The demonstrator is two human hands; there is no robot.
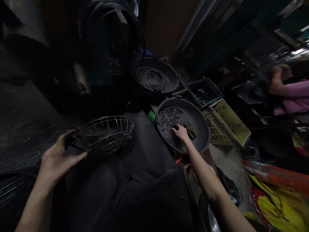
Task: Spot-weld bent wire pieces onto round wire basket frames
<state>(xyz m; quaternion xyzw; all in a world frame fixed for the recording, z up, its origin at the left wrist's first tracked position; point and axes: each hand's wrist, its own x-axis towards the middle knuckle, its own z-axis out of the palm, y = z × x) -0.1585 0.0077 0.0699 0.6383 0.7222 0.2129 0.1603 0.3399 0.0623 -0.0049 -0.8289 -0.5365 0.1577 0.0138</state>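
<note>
My left hand (59, 156) grips the near-left end of a wire basket (106, 133), thumb below and fingers over the rim. The basket is tilted above the dark cloth (149, 167) over my lap. Off to the right, my right hand (180, 132) reaches into a round grey pan (198, 119). Its fingers are bent down at a heap of short metal wire pieces (169, 117); whether a piece is between them I cannot make out. Beside that hand in the pan lie pliers with yellow-and-black handles (191, 132).
Behind stands another dark pan (172, 72) holding coiled wire (153, 79). A teal crate (205, 91) and a yellow plastic crate (229, 122) sit to the right. A yellow and red sack (277, 203) lies at lower right. Another person's pink sleeve (298, 90) shows at far right.
</note>
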